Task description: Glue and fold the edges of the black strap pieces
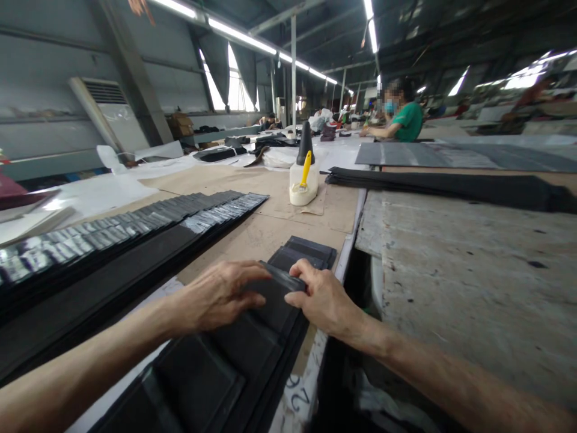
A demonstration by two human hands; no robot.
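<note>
Centre frame — narrow black leather strip lay crosswise: left hand, fingers flat, pressed its left end; right hand pinched its right end — both equally near.

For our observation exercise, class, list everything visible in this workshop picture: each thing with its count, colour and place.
black pieces: one overlapping row, black, under both hands
glossy strips: one long row, dark, left of hands
bottle: one, whitish, black top, on cardboard ahead
tool: one, yellow handle, at the bottle
folded cloth: one, black, far right
board: one, grey, right
person: one, green shirt, far table
left hand: flat on black pieces
right hand: pinching a piece's raised edge
</note>
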